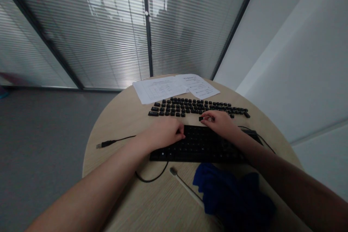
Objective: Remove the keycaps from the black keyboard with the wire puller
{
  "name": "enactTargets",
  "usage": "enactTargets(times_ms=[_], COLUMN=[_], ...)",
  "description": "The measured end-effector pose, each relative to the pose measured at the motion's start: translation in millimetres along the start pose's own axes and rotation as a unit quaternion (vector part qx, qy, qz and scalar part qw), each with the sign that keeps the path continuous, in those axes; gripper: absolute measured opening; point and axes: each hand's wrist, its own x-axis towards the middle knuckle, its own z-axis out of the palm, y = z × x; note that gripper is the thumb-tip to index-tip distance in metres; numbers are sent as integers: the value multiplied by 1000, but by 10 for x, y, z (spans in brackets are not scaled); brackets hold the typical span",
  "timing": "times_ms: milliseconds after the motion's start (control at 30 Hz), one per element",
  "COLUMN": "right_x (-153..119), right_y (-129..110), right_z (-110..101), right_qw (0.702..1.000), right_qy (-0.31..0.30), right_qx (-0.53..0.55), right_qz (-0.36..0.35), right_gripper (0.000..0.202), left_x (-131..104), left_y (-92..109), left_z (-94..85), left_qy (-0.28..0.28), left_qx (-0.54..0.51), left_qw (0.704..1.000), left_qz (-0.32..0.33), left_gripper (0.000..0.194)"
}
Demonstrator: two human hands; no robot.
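In the middle of the frame, my right hand (219, 122) pinches a small black keycap (201, 119); my curled left hand (169, 131) is at the upper left of the keyboard (195, 148). Loose keycaps (153, 114) lie above, a toothbrush (187, 187) and blue cloth (231, 195) below.

The room appears to be an office or small meeting room. Noted from where I stand: dark-framed glazed partition (148, 43) with slatted blinds (114, 47); plain white wall (318, 65); grey floor (49, 145); round table (111, 127) bearing at least 2 printed sheets (160, 89) and a black computer keyboard (191, 146).
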Motion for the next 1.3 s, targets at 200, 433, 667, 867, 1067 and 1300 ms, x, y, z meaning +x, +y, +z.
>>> enactTargets(times_ms=[200, 433, 667, 867, 1067, 1300], right_x=[402, 530, 541, 540, 540, 547], right_y=[-105, -133, -127, -130, -128, -75], right_z=[246, 359, 389, 388, 367, 377], right_qw=[998, 997, 997, 997, 998, 998], right_qy=[-66, -70, -70, -66, -52, -50], right_qx=[-10, -31, -40, -36, -33, -25], right_qz=[11, 11, 12, 11, 6, 2], right_gripper=[17, 18, 22, 25, 26, 24], left_x=[-40, -41, -66, -58, -48, -30], left_y=[-1, -32, -4, -27, -20, -1], left_z=[69, 53, -24, 0, -1, -19], left_qy=[-39, -39, -69, -58, -69, -87], left_qx=[27, 16, 1, -11, 6, 6], left_qw=[998, 998, 997, 997, 997, 996], left_qz=[35, 44, 37, 52, 43, 36], left_gripper=[8, 10, 15, 12, 15, 15])
